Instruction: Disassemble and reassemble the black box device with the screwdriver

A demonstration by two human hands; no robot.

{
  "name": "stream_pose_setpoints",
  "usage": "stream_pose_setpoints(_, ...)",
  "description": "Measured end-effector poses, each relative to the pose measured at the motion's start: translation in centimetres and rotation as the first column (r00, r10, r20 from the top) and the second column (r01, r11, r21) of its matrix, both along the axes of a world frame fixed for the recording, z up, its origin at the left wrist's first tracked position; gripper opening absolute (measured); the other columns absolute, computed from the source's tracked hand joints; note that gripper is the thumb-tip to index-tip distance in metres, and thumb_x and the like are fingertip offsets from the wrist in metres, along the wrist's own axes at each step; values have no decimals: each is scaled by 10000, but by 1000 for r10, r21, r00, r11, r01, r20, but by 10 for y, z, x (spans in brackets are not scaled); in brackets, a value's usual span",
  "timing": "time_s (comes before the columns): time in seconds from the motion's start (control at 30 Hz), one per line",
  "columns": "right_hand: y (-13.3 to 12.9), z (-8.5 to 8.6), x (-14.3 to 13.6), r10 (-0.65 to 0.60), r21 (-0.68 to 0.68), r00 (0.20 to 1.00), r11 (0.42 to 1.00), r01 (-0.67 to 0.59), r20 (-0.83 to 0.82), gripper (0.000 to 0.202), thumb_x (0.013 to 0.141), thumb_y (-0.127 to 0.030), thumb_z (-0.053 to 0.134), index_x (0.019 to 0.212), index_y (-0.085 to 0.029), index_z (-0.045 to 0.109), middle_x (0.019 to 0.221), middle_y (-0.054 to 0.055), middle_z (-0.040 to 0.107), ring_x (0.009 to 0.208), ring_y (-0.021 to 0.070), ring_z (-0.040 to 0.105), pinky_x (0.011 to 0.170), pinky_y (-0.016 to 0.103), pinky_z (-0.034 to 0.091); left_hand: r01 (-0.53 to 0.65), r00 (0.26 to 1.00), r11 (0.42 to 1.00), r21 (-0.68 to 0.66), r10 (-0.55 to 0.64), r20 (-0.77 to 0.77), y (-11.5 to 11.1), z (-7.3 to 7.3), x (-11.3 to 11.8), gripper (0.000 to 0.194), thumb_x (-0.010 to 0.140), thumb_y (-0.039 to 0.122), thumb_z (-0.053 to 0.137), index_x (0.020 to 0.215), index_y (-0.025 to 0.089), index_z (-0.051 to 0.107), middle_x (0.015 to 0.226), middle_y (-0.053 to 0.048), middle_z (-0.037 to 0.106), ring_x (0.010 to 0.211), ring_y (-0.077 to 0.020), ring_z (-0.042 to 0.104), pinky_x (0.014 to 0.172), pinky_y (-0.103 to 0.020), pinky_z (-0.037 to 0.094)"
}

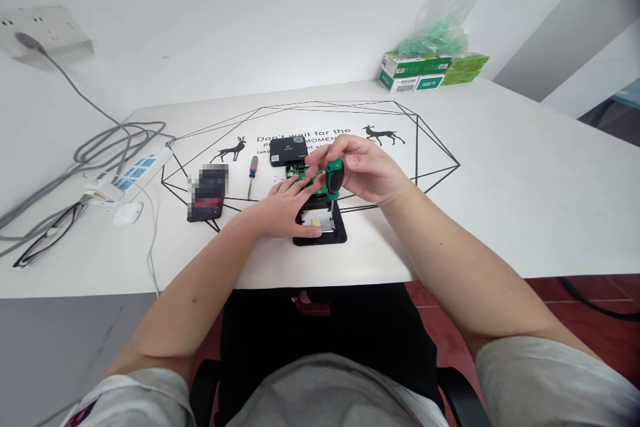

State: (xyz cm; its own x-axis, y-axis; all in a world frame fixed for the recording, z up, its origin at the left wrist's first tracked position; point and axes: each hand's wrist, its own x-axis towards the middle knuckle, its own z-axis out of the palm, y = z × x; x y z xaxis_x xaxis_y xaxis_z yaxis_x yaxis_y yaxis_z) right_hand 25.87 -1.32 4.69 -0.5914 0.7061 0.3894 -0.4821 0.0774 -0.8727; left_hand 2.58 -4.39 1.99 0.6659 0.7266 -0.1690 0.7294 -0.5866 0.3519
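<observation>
My right hand (373, 170) grips a screwdriver (334, 177) with a green and black handle. It stands nearly upright, its shaft reaching down to the right side of a black plastic casing (340, 233). Inside the casing is a silvery plate (326, 219) with a yellowish patch. My left hand (283, 210) lies spread, its thumb on the casing's near part and its fingers stretching towards a green circuit board (300, 172). Both hands partly cover the board. Just behind it sits a black box-shaped cover (289, 151).
A second screwdriver (253, 177) and a phone (209, 193) lie to the left. Further left are a power strip (145, 170), coiled grey cables (120, 130), a white earbud case (128, 213) and glasses (50, 233). Green and white boxes (415, 70) under a plastic bag stand at the back right.
</observation>
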Motion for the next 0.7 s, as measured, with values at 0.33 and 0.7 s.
stream_pose_setpoints(0.33,5,-6,-5,-58,46,994,997,62,-91,445,736,-256,1023,829,-226,588,850,-76,604,707,83,631,680,255,619,-55,997,997,-47,53,-60,1,-1,-1,1145,941,843,654,1814,246,216,1907,-168,15,1736,-496,-138,1368,-732,60)
stream_pose_setpoints(0.7,1,-3,1,0,-51,999,999,-3,-54,375,819,-400,943,907,-210,631,1036,59,849,838,217,829,749,390,691,-74,996,996,-55,72,-47,2,1,1,1155,916,834,704,1815,283,232,1907,-149,67,1741,-501,-97,1373,-727,104)
